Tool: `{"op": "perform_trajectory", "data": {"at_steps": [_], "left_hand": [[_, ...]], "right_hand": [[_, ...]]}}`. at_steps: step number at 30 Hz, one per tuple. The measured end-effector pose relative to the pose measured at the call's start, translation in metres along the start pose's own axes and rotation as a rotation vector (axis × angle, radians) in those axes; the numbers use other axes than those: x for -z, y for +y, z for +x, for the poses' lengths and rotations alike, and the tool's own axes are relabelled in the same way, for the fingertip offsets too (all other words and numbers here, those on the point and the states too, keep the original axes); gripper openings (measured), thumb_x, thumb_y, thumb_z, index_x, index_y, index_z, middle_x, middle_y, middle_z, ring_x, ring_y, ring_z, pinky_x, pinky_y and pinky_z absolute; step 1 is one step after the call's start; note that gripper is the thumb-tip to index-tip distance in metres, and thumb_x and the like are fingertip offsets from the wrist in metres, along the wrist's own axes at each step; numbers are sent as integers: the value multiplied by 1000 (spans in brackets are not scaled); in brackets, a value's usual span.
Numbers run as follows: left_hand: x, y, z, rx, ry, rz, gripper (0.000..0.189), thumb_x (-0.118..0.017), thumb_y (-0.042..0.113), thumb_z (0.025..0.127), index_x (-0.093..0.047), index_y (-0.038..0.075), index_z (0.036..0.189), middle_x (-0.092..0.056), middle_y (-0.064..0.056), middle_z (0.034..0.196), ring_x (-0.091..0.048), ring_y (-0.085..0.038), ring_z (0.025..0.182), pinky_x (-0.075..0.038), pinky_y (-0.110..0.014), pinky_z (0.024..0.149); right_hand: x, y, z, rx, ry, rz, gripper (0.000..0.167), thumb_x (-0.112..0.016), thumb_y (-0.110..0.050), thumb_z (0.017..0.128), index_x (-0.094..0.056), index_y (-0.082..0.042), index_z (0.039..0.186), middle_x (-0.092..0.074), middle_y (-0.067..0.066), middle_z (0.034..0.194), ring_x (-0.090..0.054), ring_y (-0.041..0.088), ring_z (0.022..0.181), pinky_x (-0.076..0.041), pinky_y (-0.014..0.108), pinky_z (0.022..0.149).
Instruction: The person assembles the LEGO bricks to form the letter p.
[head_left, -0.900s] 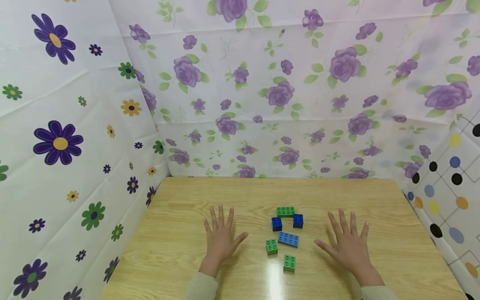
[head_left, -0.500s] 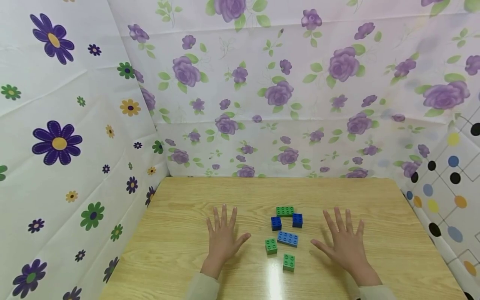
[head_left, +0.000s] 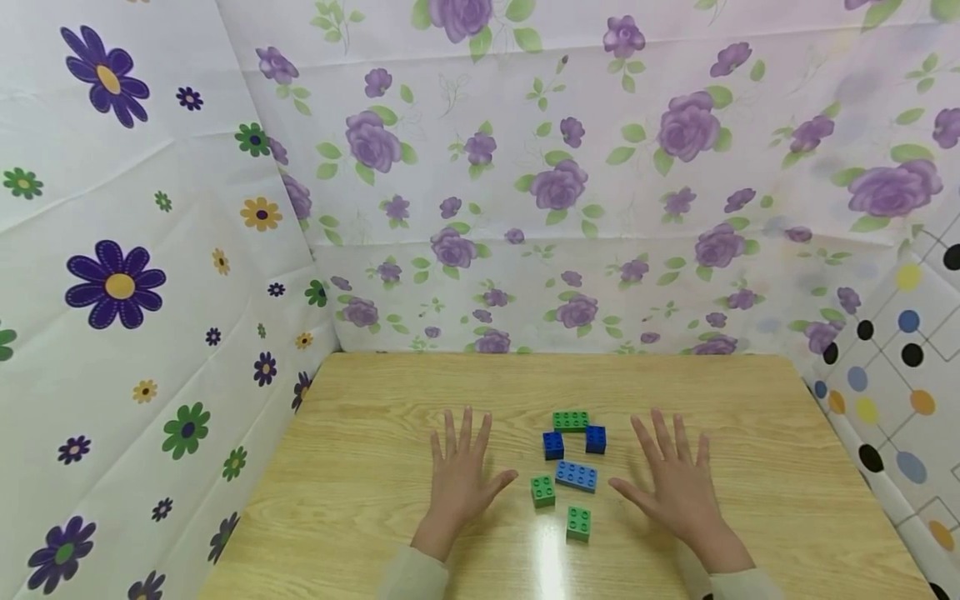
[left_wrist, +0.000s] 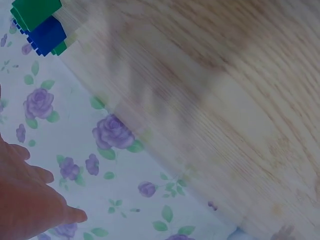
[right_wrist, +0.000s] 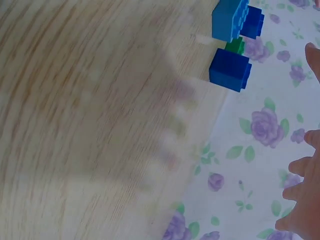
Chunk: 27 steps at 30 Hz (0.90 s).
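Note:
My left hand point(head_left: 459, 487) is spread left of a loose group of toy building bricks, thumb pointing toward them. Opposite it, my right hand point(head_left: 681, 492) is likewise spread, its thumb nearest the light blue brick point(head_left: 576, 476). Neither hand holds anything. At the back of the group lies a long green brick point(head_left: 571, 421), behind two small dark blue bricks, one left point(head_left: 552, 445) and one right point(head_left: 596, 439). Two small green bricks, one left point(head_left: 543, 492) and one nearer point(head_left: 578, 523), sit in front. The right wrist view shows a dark blue brick point(right_wrist: 229, 70) close up.
The bricks lie on a wooden table point(head_left: 360, 467). A purple-flowered cloth point(head_left: 510, 208) hangs behind its back edge. A daisy-print cloth point(head_left: 172, 350) stands at the left, and a dotted cloth point(head_left: 900, 400) at the right.
Both hands have moved inward, the left one to the right and the right one to the left, closer to the bricks. The bricks have not moved.

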<state>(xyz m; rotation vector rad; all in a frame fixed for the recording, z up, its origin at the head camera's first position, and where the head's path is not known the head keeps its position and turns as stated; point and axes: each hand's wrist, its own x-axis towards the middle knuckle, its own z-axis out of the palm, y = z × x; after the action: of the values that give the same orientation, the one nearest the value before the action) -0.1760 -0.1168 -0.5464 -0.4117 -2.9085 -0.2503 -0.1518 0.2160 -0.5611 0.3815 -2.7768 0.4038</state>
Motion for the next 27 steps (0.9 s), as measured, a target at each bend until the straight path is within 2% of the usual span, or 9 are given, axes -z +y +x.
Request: {"op": "perform_trajectory", "data": {"at_steps": [5, 11, 16, 22, 27], "left_hand": [[-1, 8, -1, -37, -10, 0, 96, -53, 70, 84, -10, 23, 156, -1, -12, 161, 2, -43, 144, -9, -65, 114], [-5, 17, -3, -69, -28, -21, 95, -54, 69, 84, -13, 21, 155, 1, -10, 161, 4, -40, 145, -6, -61, 116], [-10, 24, -5, -97, -26, -34, 96, -57, 68, 83, -16, 18, 155, -2, -11, 161, 3, -38, 145, -8, -58, 117], [-17, 30, -8, -127, -28, -68, 97, -60, 65, 83, -16, 18, 155, -6, -11, 161, -2, -37, 146, -8, -55, 118], [-24, 34, -10, -149, -37, -57, 96, -59, 65, 84, -17, 17, 155, -13, -13, 159, -8, -38, 145, -15, -54, 117]], "right_hand": [[1, -10, 2, 16, 1, 36, 99, -64, -64, 81, -17, -17, 155, -4, 12, 161, 10, 33, 146, 8, 66, 112], [-5, -22, 2, 50, -2, 90, 100, -67, -61, 80, -15, -18, 155, -9, 10, 161, 5, 31, 147, 7, 60, 115], [-11, -32, 1, 50, -32, 163, 102, -69, -59, 79, -14, -19, 155, -12, 9, 160, -5, 35, 146, 4, 56, 118], [-18, -43, -1, 67, -60, 224, 102, -74, -56, 77, -22, -14, 153, -23, 14, 157, -19, 43, 141, -14, 64, 114], [-24, -50, -5, 95, -84, 268, 102, -74, -56, 76, -25, -11, 152, -26, 15, 156, -22, 40, 141, -24, 67, 108]]}}
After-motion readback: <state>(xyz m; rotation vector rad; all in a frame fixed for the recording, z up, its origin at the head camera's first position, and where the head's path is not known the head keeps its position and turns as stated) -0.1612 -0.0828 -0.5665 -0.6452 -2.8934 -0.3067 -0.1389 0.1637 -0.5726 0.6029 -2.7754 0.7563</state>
